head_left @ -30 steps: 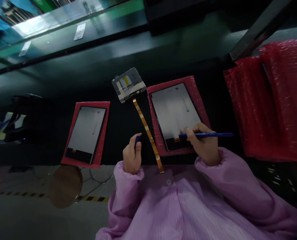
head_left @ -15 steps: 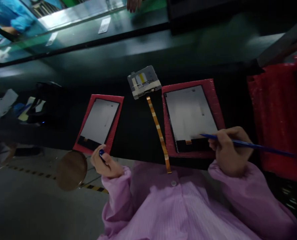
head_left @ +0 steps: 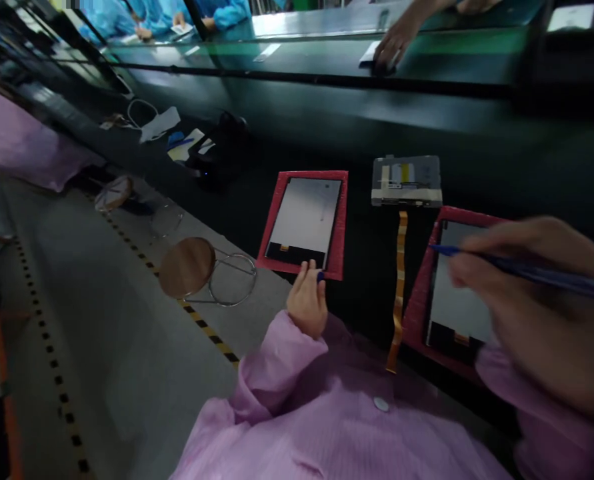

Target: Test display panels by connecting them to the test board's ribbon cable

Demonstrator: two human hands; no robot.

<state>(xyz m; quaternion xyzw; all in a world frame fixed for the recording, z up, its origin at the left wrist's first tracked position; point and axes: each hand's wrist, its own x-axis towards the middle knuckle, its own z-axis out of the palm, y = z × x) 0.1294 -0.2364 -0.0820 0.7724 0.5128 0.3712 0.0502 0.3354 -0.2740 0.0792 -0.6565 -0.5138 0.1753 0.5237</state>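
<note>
Red foam (head_left: 337, 247) is seen framing the left panel (head_left: 304, 220), which is laid flat on the dark bench (head_left: 367, 267) with its long axis running away from the person. Its near short edge is met by the left hand (head_left: 307, 307), the nearer of the two; that hand is loosely curled, fingers pointing up at the foam's rim, with a small blue cap (head_left: 320, 276) pinched at the fingertips. The right hand (head_left: 527, 300), blurred and raised close to the camera, is closed around a blue pen (head_left: 537, 273), whose tip is aimed leftward over the far end of the right panel (head_left: 457, 300). Between the panels an orange ribbon (head_left: 401, 280) is stretched from a grey module (head_left: 407, 180).
</note>
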